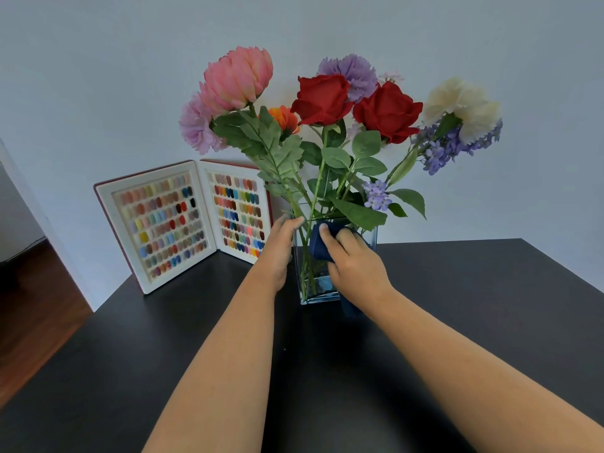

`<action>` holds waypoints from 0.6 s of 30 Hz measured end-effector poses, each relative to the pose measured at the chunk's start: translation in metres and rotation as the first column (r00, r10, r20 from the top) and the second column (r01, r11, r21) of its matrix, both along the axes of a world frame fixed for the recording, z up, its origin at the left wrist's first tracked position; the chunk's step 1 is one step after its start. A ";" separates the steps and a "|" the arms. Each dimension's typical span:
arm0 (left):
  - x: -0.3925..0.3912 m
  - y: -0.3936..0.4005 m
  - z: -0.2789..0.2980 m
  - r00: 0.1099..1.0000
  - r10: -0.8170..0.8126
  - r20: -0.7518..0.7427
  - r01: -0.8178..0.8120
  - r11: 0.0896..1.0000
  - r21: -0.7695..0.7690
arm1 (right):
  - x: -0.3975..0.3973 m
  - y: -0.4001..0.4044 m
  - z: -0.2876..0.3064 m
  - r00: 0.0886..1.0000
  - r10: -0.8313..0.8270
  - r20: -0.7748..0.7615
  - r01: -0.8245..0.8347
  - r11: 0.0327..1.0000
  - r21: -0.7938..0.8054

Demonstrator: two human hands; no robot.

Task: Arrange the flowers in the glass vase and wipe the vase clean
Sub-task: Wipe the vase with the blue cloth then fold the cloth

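I see a black table [130, 354], matte top, its corner toward the white wall. Two things sit directly on it. Glass vase [315, 294], square, upright near the middle-back, base flat on the top. Nail-colour swatch book [183, 220] stands open on its lower edge at back left, approx. a V shape, just left of the vase, not touching it as far as I can tell. Rest of the top bare. Wood floor [29, 322] shows past the table's left edge.
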State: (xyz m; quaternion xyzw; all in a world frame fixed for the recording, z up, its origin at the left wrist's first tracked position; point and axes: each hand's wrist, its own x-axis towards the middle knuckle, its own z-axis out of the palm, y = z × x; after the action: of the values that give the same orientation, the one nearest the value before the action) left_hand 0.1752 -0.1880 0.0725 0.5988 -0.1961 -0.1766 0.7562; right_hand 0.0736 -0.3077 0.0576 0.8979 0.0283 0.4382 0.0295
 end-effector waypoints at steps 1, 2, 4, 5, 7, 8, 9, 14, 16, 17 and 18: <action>0.000 0.000 0.000 1.000 -0.001 0.002 0.001 1.000 0.000 | 0.000 0.000 -0.002 1.000 0.005 -0.024 -0.006 1.000 -0.030; 0.000 0.000 0.001 1.000 -0.001 0.002 0.001 1.000 0.001 | 0.001 0.000 -0.004 0.999 0.014 -0.049 -0.017 0.998 -0.059; 0.001 0.000 0.001 1.000 0.000 0.001 0.000 1.000 0.001 | 0.002 -0.002 -0.009 0.994 0.041 -0.099 -0.052 0.993 -0.106; 0.001 0.000 0.001 1.000 -0.002 -0.002 0.002 1.000 0.000 | 0.002 -0.003 -0.012 0.990 0.051 -0.128 -0.067 0.989 -0.130; 0.002 0.000 0.001 1.000 -0.007 -0.006 0.007 1.000 0.000 | 0.001 -0.005 -0.018 0.980 0.053 -0.192 -0.090 0.977 -0.191; 0.002 0.000 0.001 1.000 -0.009 -0.006 0.009 1.000 0.003 | 0.000 -0.006 -0.021 0.972 0.049 -0.228 -0.101 0.970 -0.221; 0.002 -0.001 0.001 1.000 -0.012 -0.007 0.012 1.000 0.004 | -0.001 -0.006 -0.025 0.963 0.045 -0.267 -0.112 0.964 -0.242; 0.001 -0.002 0.002 1.000 -0.002 -0.009 0.002 1.000 0.007 | -0.006 -0.007 -0.044 0.865 0.023 -0.501 -0.179 0.947 -0.265; 0.001 -0.001 0.002 1.000 -0.007 -0.002 0.007 1.000 0.017 | -0.006 -0.007 -0.050 0.810 0.004 -0.586 -0.198 0.943 -0.268; 0.001 -0.001 0.002 1.000 -0.010 0.001 0.010 1.000 0.021 | -0.006 -0.007 -0.053 0.794 -0.013 -0.608 -0.197 0.940 -0.277; 0.001 0.000 0.002 1.000 -0.013 0.003 0.013 1.000 0.027 | -0.005 -0.008 -0.055 0.784 -0.028 -0.621 -0.193 0.939 -0.285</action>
State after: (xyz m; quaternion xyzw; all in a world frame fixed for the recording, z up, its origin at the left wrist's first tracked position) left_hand 0.1760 -0.1883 0.0744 0.6079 -0.1989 -0.1829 0.7466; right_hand 0.0681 -0.3153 0.0029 0.9709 0.1498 0.1111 0.1504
